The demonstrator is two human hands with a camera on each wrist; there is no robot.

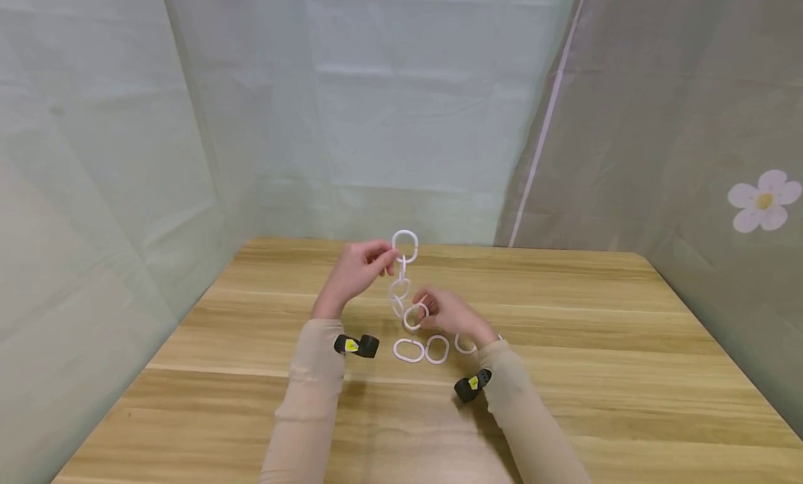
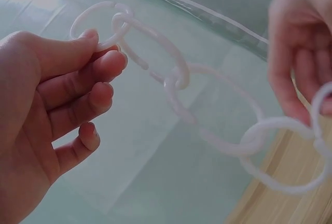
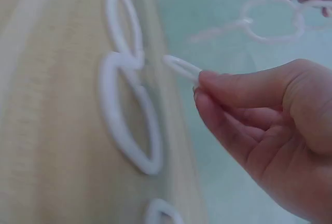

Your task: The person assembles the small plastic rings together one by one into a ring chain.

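Two hands (image 1: 401, 292) hold four linked rings (image 1: 401, 282); three loose rings (image 1: 433, 348).

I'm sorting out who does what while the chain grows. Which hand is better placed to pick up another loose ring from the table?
Probably the right hand: it pinches the chain at its bottom, just above the loose rings. The left hand holds the top, higher up.

Four linked rings (image 1: 402, 283); perhaps three loose rings (image 1: 409, 350).

Both arms are in snug beige sleeves (image 1: 314, 393) running up from the bottom of the frame. Each wrist has a small black camera (image 1: 356, 345) strapped on, with a little yellow sticker. Hands are bare.
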